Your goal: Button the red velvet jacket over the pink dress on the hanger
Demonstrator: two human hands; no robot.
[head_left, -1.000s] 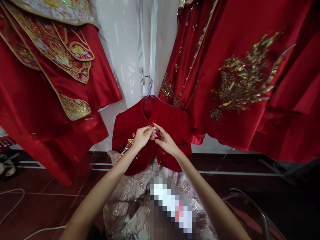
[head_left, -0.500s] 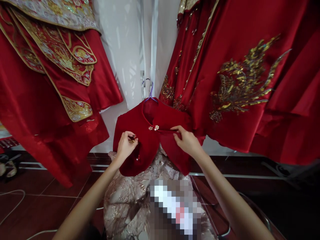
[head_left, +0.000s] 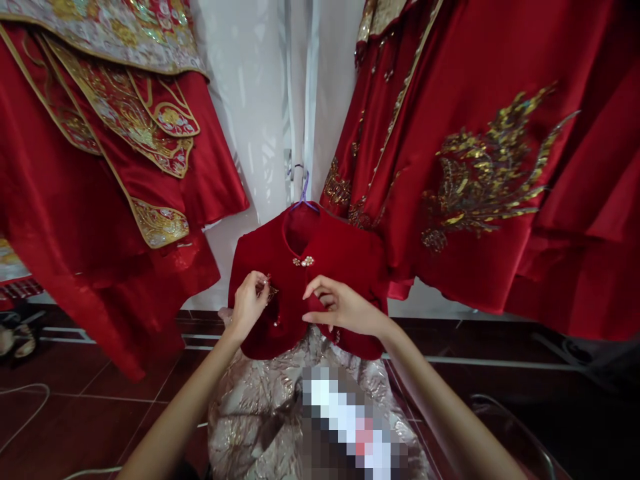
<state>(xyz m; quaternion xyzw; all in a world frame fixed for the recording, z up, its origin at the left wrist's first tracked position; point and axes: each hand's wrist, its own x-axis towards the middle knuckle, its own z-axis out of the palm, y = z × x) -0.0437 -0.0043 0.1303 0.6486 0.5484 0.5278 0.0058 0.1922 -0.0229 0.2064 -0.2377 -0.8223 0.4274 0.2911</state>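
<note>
A short dark red jacket point(head_left: 320, 237) hangs on a purple hanger point(head_left: 304, 193), its collar held together by a pearly flower clasp point(head_left: 303, 261). On the jacket's left side in view, my left hand point(head_left: 250, 303) pinches a small gold ornament point(head_left: 273, 291), partly hidden by the fingers; a thin dangling strand ends in a pearl-like bead point(head_left: 277, 323) below it. My right hand point(head_left: 345, 308) is in front of the jacket's lower middle, thumb and fingers apart with nothing between them. Behind its wrist, another small sparkling ornament is only partly visible.
Red embroidered gowns hang on the left point(head_left: 210, 153) and right point(head_left: 480, 267). A pale shiny crinkled fabric point(head_left: 250, 393) spreads below the jacket, with a blurred-out patch over it. A white cable point(head_left: 30, 420) lies on the dark tiled floor.
My right hand has let go of the jacket's front edge and moved left and down, fingers spreading. That front panel now lies flat. My left hand stays at the gold ornament.
</note>
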